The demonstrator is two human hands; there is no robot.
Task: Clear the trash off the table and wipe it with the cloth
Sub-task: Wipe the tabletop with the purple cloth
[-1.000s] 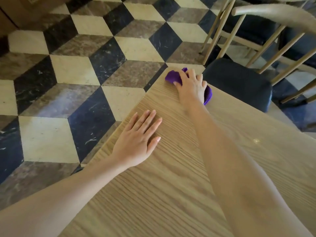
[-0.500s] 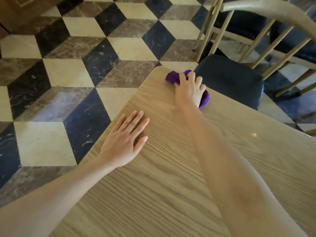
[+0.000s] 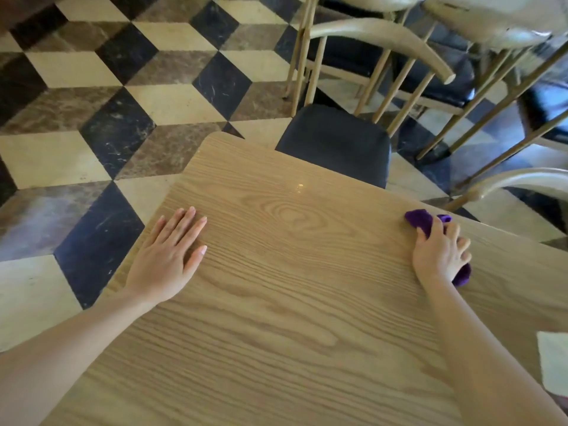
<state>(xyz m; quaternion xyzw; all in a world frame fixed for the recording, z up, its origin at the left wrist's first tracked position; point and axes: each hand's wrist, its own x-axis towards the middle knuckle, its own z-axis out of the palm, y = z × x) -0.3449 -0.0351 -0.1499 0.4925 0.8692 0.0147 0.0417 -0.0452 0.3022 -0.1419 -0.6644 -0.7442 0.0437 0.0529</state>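
A light wooden table with a visible grain fills the lower part of the view. My right hand presses on a crumpled purple cloth near the table's far right edge; the cloth sticks out ahead of the fingers and under the palm. My left hand lies flat on the table near its left edge, fingers together and holding nothing. A white paper napkin lies on the table at the right border, partly cut off.
A wooden chair with a dark seat is tucked at the table's far side. More chairs stand behind it, and a curved chair back sits at the right. A checkered marble floor lies to the left.
My right hand has slid the purple cloth from the far corner along the far edge to the right. The view has turned right. My left hand stays flat on the table.
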